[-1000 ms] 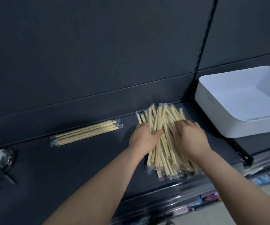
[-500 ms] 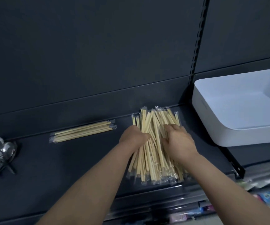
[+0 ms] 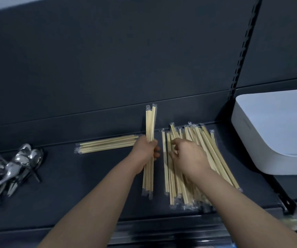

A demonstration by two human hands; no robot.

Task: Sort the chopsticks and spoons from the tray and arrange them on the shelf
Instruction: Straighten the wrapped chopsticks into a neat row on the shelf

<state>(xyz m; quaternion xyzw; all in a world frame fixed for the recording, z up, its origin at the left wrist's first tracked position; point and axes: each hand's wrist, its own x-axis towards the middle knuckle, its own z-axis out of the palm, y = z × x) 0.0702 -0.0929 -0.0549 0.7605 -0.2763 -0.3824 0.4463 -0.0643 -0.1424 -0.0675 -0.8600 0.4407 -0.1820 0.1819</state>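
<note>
My left hand [image 3: 146, 149] grips a small bundle of wrapped wooden chopsticks [image 3: 150, 122], held upright just left of the big pile. The pile of wrapped chopsticks [image 3: 213, 154] lies fanned out on the dark shelf [image 3: 83, 185]. My right hand [image 3: 188, 156] rests on the pile with fingers curled, picking among the sticks; whether it pinches one is unclear. A neat row of chopsticks [image 3: 106, 144] lies sideways along the shelf's back edge, behind my left hand. Several metal spoons [image 3: 17, 165] are heaped at the far left.
A white tray [image 3: 276, 133] sits on the shelf section to the right, past a black bracket [image 3: 285, 203]. The dark back panel [image 3: 108, 68] rises right behind the shelf. The shelf's front edge runs under my forearms.
My left hand has pulled a small bundle of chopsticks out of the pile and lifted it to the left. My right hand stays on the pile. The view has shifted right and down.
</note>
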